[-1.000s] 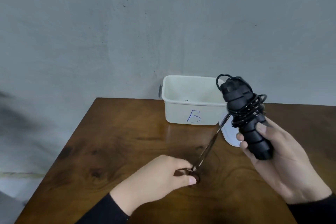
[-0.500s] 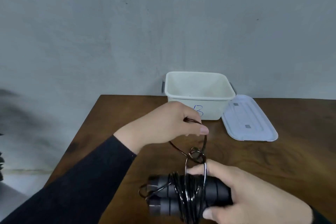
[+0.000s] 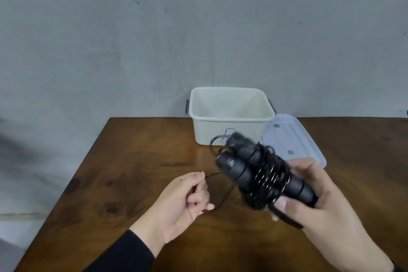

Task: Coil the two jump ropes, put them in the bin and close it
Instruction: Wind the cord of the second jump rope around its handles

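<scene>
My right hand [image 3: 326, 205] grips the two black handles of a jump rope [image 3: 260, 172], held side by side with thin black cord wound around them. The bundle is blurred and tilts up to the left, above the table. My left hand [image 3: 187, 199] pinches the loose end of the cord [image 3: 223, 203], which loops low over the table between the hands. The white bin [image 3: 231, 117] marked with a blue letter stands open at the back of the table. Its pale lid [image 3: 293, 139] lies flat to the right of it. A second jump rope is not in view.
The brown wooden table [image 3: 132, 161] has its left edge running diagonally from the wall toward me. A grey wall stands right behind the bin. A small black strap hangs under my right hand.
My right hand lifted the bundle from low over the table and tilted it up toward the bin. My left hand dropped from in front of the bin to the table, still holding the cord.
</scene>
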Motion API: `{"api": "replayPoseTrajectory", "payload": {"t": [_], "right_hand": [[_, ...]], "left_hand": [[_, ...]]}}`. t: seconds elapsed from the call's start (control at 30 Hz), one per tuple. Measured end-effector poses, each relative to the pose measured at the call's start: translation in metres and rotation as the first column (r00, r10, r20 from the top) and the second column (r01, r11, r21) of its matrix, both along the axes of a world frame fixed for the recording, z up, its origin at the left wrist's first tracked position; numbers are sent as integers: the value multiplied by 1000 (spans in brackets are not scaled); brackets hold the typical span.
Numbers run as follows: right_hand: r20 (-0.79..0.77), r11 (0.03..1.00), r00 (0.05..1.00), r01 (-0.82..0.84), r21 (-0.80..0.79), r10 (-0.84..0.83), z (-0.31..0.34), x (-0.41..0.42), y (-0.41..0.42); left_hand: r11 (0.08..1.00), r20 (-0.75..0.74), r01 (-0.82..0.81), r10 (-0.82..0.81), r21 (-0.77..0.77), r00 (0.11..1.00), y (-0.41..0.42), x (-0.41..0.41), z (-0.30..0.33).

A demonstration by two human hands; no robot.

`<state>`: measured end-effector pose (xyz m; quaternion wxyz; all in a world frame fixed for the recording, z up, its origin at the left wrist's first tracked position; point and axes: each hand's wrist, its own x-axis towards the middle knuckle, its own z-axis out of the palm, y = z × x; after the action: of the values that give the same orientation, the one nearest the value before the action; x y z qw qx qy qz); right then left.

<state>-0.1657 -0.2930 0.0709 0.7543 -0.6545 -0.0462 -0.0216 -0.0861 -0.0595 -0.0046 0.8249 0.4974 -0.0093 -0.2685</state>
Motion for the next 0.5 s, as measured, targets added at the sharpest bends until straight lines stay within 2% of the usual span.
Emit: {"api": "replayPoseTrajectory", "payload": {"t": [0.07, 0.17, 0.23, 0.33, 0.43, 0.5], "right_hand": [[-20, 990, 990, 141, 20, -141, -2, 8, -5], [-41, 964, 972, 225, -140, -233, -12, 14, -10], [-60, 943, 966, 233, -236, -253, -16, 14, -8], [-69, 914, 971, 188, -361, -227, -19, 13, -1], [-28, 857, 984, 141, -496, -178, -24, 9, 10], [-37, 850, 987, 116, -514, -157, -30, 9, 17]], "left_hand": [[994, 105, 24, -36, 106, 994, -2, -10, 12], [959, 271, 9, -89, 282, 958, -5, -24, 33], [947, 368, -37, -88, 319, 926, -7, -32, 50], [960, 454, -149, 25, 239, 891, -14, -40, 62], [900, 602, -279, 25, 333, 798, -26, -41, 59], [850, 681, -347, -18, 396, 732, -34, -40, 53]]}}
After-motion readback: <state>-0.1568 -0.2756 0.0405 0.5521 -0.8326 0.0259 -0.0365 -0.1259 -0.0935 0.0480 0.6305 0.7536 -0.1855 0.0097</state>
